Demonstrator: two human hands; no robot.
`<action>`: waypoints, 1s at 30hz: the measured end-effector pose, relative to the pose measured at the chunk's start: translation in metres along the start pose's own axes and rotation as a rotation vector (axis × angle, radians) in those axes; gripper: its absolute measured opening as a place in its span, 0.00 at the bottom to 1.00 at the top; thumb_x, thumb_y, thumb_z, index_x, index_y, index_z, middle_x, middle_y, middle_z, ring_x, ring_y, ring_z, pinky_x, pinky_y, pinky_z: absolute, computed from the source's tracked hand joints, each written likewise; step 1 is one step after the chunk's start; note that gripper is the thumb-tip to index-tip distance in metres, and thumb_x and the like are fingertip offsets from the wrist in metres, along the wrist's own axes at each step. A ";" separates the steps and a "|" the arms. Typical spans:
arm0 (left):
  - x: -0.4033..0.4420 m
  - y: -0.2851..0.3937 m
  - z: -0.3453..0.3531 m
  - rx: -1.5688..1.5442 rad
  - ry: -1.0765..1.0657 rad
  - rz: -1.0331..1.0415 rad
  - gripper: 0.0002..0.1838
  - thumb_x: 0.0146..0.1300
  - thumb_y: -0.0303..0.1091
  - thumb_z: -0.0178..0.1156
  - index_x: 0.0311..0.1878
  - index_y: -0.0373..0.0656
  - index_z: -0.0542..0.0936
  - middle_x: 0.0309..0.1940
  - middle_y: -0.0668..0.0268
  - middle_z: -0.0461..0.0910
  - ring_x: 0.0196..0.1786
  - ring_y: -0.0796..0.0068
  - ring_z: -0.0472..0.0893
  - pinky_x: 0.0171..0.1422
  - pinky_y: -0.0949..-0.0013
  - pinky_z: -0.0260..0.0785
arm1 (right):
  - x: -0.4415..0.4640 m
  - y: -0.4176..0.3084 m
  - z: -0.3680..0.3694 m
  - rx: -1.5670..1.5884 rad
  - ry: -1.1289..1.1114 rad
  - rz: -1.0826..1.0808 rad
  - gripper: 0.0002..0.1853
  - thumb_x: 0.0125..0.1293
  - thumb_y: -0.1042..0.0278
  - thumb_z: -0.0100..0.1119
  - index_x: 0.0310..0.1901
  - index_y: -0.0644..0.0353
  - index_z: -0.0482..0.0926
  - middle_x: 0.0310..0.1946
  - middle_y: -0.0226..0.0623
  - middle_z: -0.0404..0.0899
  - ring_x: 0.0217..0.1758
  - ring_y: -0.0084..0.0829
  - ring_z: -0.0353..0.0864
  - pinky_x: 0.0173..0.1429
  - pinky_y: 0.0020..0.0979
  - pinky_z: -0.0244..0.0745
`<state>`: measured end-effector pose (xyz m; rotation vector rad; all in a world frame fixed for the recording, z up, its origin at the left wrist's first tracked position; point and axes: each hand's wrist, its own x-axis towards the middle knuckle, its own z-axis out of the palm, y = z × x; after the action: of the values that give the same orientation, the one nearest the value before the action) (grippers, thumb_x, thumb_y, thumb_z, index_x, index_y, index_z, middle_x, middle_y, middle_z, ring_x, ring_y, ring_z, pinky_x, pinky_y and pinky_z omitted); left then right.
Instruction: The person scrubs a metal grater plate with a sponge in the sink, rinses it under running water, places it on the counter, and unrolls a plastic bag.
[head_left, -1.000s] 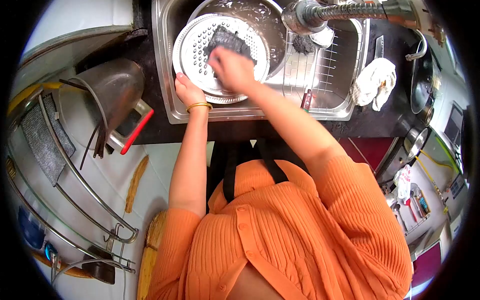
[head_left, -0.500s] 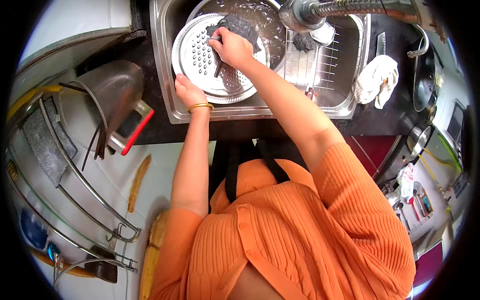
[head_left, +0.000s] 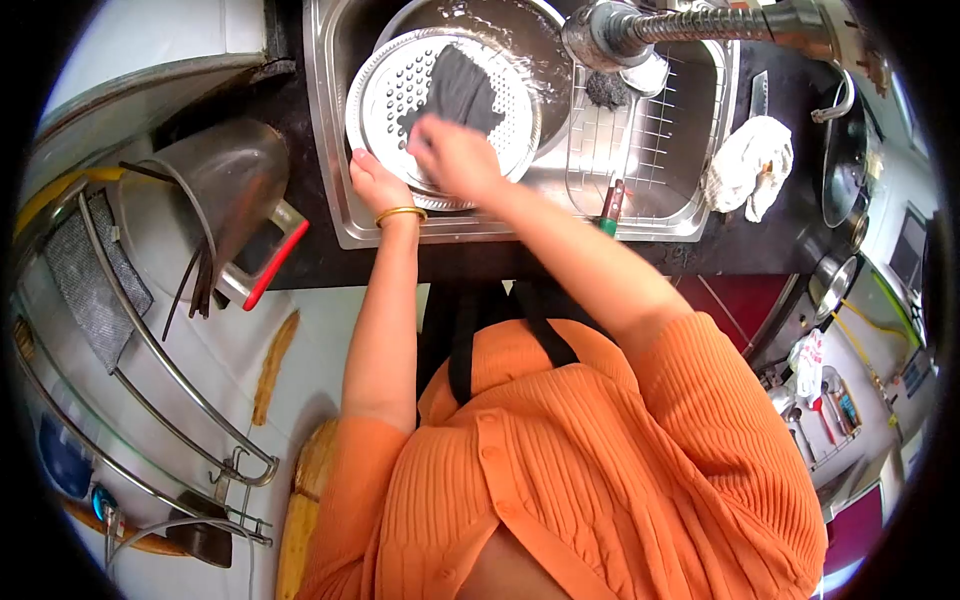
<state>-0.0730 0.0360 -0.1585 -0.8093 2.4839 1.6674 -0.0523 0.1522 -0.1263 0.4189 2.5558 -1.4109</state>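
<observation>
Perforated plate (head_left: 385, 112) lies just beyond both hands, its near-left rim braced by the left hand (head_left: 379, 186), finger closure hidden, presumably to prevent sliding while the right hand (head_left: 457, 158), set apart, clamps dark cloth (head_left: 460, 85) against it.

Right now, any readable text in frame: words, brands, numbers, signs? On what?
None legible.
White bag: red marks, too small and blurred to read.
Perforated metal plate: no lettering visible.
Dark cloth: no lettering visible.
</observation>
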 end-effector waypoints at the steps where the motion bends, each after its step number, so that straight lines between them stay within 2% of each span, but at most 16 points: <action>1: 0.002 -0.003 0.000 -0.040 -0.002 -0.020 0.25 0.73 0.42 0.38 0.45 0.26 0.75 0.37 0.50 0.81 0.37 0.61 0.80 0.45 0.63 0.71 | -0.014 -0.011 -0.003 -0.009 -0.045 0.005 0.10 0.60 0.57 0.58 0.36 0.53 0.75 0.33 0.41 0.80 0.38 0.45 0.80 0.42 0.44 0.73; 3: 0.002 -0.005 -0.002 0.016 -0.007 0.002 0.25 0.73 0.42 0.38 0.45 0.26 0.75 0.37 0.49 0.81 0.37 0.60 0.80 0.45 0.62 0.71 | -0.011 -0.011 -0.004 -0.067 -0.095 0.019 0.09 0.60 0.58 0.58 0.35 0.53 0.74 0.32 0.41 0.80 0.38 0.46 0.80 0.41 0.44 0.73; 4: 0.003 -0.005 -0.001 0.069 -0.020 0.029 0.25 0.73 0.42 0.38 0.45 0.26 0.75 0.36 0.49 0.81 0.37 0.60 0.80 0.45 0.62 0.70 | 0.004 -0.005 -0.006 -0.047 0.006 0.006 0.10 0.61 0.56 0.57 0.36 0.52 0.75 0.32 0.41 0.81 0.37 0.45 0.80 0.41 0.44 0.73; 6: 0.002 -0.007 0.001 0.069 -0.020 0.041 0.25 0.73 0.43 0.38 0.44 0.26 0.75 0.36 0.49 0.81 0.37 0.60 0.80 0.45 0.62 0.70 | 0.050 0.016 -0.014 -0.126 0.124 0.143 0.13 0.63 0.51 0.53 0.38 0.52 0.75 0.33 0.41 0.82 0.38 0.44 0.81 0.42 0.45 0.73; 8: 0.003 -0.010 -0.002 0.073 -0.005 0.057 0.25 0.73 0.43 0.38 0.44 0.26 0.75 0.36 0.49 0.81 0.36 0.59 0.80 0.45 0.62 0.70 | 0.079 0.036 -0.030 -0.125 0.100 0.215 0.15 0.61 0.49 0.55 0.40 0.50 0.76 0.32 0.41 0.82 0.38 0.45 0.82 0.43 0.44 0.74; 10: -0.003 -0.001 -0.004 0.127 -0.001 0.062 0.25 0.73 0.42 0.38 0.44 0.26 0.75 0.36 0.50 0.81 0.36 0.59 0.80 0.44 0.61 0.70 | 0.068 0.035 -0.031 -0.093 0.091 0.164 0.14 0.62 0.51 0.54 0.41 0.52 0.76 0.33 0.41 0.82 0.39 0.45 0.81 0.44 0.44 0.73; 12: 0.000 -0.001 0.000 -0.085 -0.016 -0.002 0.24 0.73 0.42 0.37 0.44 0.26 0.74 0.36 0.50 0.81 0.37 0.60 0.80 0.45 0.61 0.70 | 0.032 0.030 -0.016 -0.064 0.054 0.045 0.15 0.63 0.51 0.53 0.42 0.54 0.75 0.36 0.42 0.80 0.43 0.44 0.79 0.45 0.42 0.72; 14: 0.002 -0.004 -0.001 -0.050 -0.013 0.004 0.24 0.73 0.41 0.37 0.44 0.26 0.75 0.37 0.51 0.81 0.37 0.62 0.80 0.45 0.62 0.71 | -0.008 0.004 -0.006 -0.031 -0.075 -0.011 0.14 0.63 0.54 0.53 0.42 0.55 0.74 0.38 0.41 0.80 0.43 0.44 0.79 0.46 0.42 0.72; 17: 0.007 -0.010 -0.001 -0.010 -0.030 -0.007 0.25 0.73 0.42 0.37 0.45 0.26 0.75 0.37 0.51 0.81 0.38 0.63 0.80 0.45 0.64 0.71 | -0.029 -0.011 -0.009 -0.044 -0.145 -0.073 0.12 0.64 0.57 0.53 0.42 0.54 0.74 0.38 0.39 0.80 0.43 0.43 0.79 0.44 0.41 0.73; 20: 0.007 -0.009 0.000 -0.063 -0.039 -0.049 0.25 0.73 0.42 0.37 0.45 0.26 0.75 0.38 0.50 0.81 0.39 0.63 0.80 0.46 0.63 0.71 | -0.042 0.012 -0.033 -0.135 -0.230 -0.079 0.12 0.64 0.57 0.53 0.42 0.54 0.74 0.38 0.39 0.80 0.43 0.43 0.79 0.43 0.41 0.73; 22: 0.004 -0.004 -0.002 0.032 -0.014 -0.052 0.26 0.74 0.42 0.37 0.45 0.25 0.75 0.38 0.51 0.81 0.38 0.63 0.80 0.46 0.63 0.71 | -0.046 0.027 -0.057 -0.171 -0.230 0.012 0.10 0.63 0.59 0.54 0.40 0.55 0.74 0.38 0.40 0.79 0.44 0.43 0.79 0.45 0.43 0.73; 23: 0.003 -0.003 -0.002 0.031 -0.014 -0.054 0.25 0.74 0.42 0.37 0.45 0.25 0.75 0.38 0.51 0.81 0.39 0.63 0.80 0.46 0.64 0.71 | -0.045 0.027 -0.068 -0.209 -0.314 0.143 0.10 0.62 0.60 0.54 0.40 0.55 0.74 0.40 0.41 0.79 0.45 0.43 0.79 0.46 0.43 0.73; 27: 0.008 -0.008 0.001 -0.047 -0.067 -0.097 0.26 0.73 0.44 0.37 0.48 0.27 0.75 0.41 0.53 0.81 0.41 0.65 0.80 0.49 0.65 0.70 | -0.034 0.015 -0.029 -0.148 -0.138 -0.038 0.10 0.62 0.61 0.55 0.39 0.57 0.74 0.37 0.41 0.80 0.43 0.45 0.79 0.44 0.45 0.72; 30: 0.000 0.008 -0.002 0.064 -0.044 -0.061 0.26 0.74 0.44 0.37 0.47 0.27 0.75 0.41 0.53 0.81 0.41 0.66 0.80 0.49 0.66 0.70 | -0.006 -0.013 -0.005 -0.102 -0.129 -0.045 0.10 0.61 0.61 0.56 0.37 0.57 0.72 0.37 0.42 0.79 0.43 0.45 0.79 0.43 0.46 0.72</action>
<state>-0.0766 0.0366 -0.1508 -0.8234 2.4441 1.5607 -0.0509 0.1487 -0.1115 0.2465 2.5336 -1.2704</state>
